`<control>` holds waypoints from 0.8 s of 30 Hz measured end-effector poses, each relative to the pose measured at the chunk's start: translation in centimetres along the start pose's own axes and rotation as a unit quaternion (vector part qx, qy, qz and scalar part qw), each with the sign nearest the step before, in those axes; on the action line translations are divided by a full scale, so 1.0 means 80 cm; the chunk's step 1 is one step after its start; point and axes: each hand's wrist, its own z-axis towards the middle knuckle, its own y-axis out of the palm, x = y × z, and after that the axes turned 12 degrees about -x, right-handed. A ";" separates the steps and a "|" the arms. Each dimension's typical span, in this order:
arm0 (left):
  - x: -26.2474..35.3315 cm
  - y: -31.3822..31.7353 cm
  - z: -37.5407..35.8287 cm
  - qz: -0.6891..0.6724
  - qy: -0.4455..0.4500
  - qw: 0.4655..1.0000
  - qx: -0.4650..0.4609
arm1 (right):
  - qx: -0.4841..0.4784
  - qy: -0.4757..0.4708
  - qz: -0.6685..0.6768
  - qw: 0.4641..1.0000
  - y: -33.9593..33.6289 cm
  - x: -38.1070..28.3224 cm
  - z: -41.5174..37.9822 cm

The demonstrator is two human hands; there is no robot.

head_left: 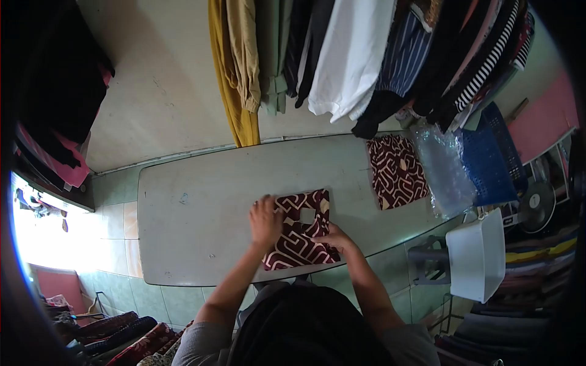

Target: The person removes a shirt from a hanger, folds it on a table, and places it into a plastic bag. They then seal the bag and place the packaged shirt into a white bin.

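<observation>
A folded maroon garment with a cream geometric print (297, 249) lies flat on the table (183, 226) in front of me. A small pale square (307, 216), perhaps a label or card, shows on its upper part. My left hand (266, 221) rests at the garment's left edge, fingers stretched out and slightly blurred. At the right edge, my right hand (336, 238) grips the cloth, its thumb on top and some fingers hidden. A second folded garment of the same print (397, 172) lies on the table farther right, apart from both hands.
Clear plastic bags (444, 171) lie at the table's right end beside a blue plastic basket (491, 158). Clothes (351, 58) hang above the far edge. A white bin (476, 256), a grey stool (427, 259) and a fan (537, 206) stand to the right. Stacked fabrics (116, 338) are lower left.
</observation>
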 end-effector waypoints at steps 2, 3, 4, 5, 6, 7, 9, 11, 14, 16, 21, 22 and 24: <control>-0.040 -0.010 0.018 0.029 -0.010 0.998 -0.052 | 0.008 0.029 -0.041 0.999 -0.014 0.011 0.014; -0.053 -0.019 0.020 0.029 -0.006 0.998 -0.054 | 0.014 0.058 -0.088 0.994 -0.024 0.016 0.023; -0.062 -0.025 0.022 0.043 -0.008 0.991 -0.125 | 0.082 -0.027 -0.166 0.982 -0.028 0.018 0.035; -0.065 -0.030 0.022 0.057 -0.011 0.979 -0.195 | 0.147 -0.110 -0.242 0.953 -0.026 0.011 0.044; -0.066 -0.032 0.016 0.032 -0.033 0.981 -0.188 | 0.160 -0.117 -0.258 0.946 -0.029 0.004 0.046; -0.069 -0.025 0.007 0.032 -0.031 0.981 -0.190 | 0.161 -0.116 -0.257 0.946 -0.025 -0.006 0.040; -0.083 -0.008 -0.017 -0.032 -0.013 0.997 -0.067 | 0.382 -0.198 -0.447 0.784 -0.009 -0.021 0.027; -0.077 -0.010 -0.037 -0.055 -0.040 0.994 -0.090 | 0.434 -0.232 -0.337 0.803 0.012 0.006 0.009; -0.068 -0.008 -0.061 -0.081 -0.163 0.979 -0.090 | 0.444 -0.117 -0.152 0.875 0.059 0.078 -0.032; -0.064 -0.005 -0.071 -0.067 -0.164 0.980 -0.085 | 0.323 -0.010 -0.134 0.937 0.089 0.068 -0.062; -0.070 -0.017 -0.088 -0.014 -0.170 0.967 -0.189 | 0.287 -0.043 -0.155 0.944 0.073 0.076 -0.065; -0.067 -0.021 -0.096 -0.039 -0.178 0.962 -0.203 | 0.288 0.011 -0.206 0.935 0.071 0.072 -0.070; -0.063 -0.028 -0.097 -0.100 -0.193 0.949 -0.229 | 0.342 -0.034 -0.212 0.915 0.074 0.094 -0.066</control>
